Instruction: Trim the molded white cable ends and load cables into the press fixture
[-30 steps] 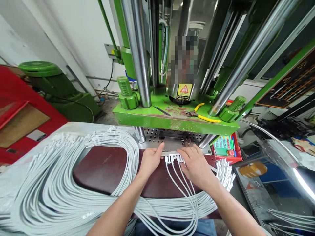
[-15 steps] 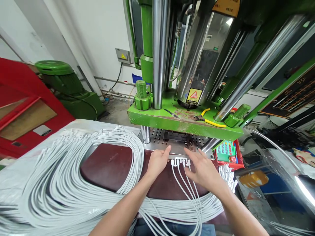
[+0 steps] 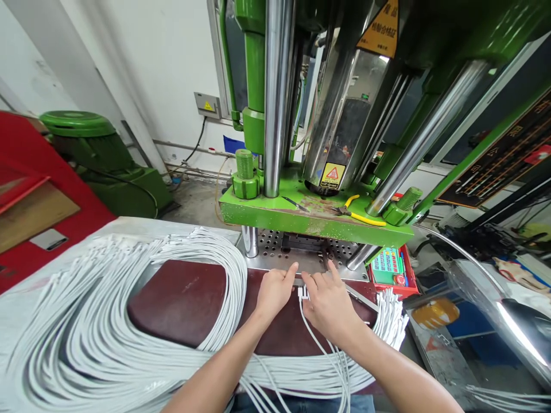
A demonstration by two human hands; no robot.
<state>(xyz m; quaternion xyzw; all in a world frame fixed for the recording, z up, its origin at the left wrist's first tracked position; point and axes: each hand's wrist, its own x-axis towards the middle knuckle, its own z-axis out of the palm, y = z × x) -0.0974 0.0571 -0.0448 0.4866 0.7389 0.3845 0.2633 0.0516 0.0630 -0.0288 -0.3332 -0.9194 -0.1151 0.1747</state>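
Nearest, a thick bundle of white cables (image 3: 172, 361) crosses the counter (image 3: 181, 292) below both forearms; a forearm catching a strand could, I judge, tug a lead (image 3: 310, 332) and skew whatever the fingers are aligning. Farther on, the left hand (image 3: 275, 292) has its fingers curled and thumb raised beside the end of a metal bar (image 3: 298, 283); whether it grips the bar cannot be told. The right hand (image 3: 329, 301) is palm down, fingers half bent and a little spread over the bar, its hold hidden. A white connector (image 3: 301, 293) sits between the hands, just left of the right hand's fingers; uneven pressure there might tilt it or work it loose. It looks small and blocky, bright against the dark counter, with its smooth, slim lead curving back toward the bundle. Beyond both hands, under the green press plate (image 3: 314, 222), lies a perforated steel bed (image 3: 271, 264); fingers straying under that plate would risk a crush if it lowered.
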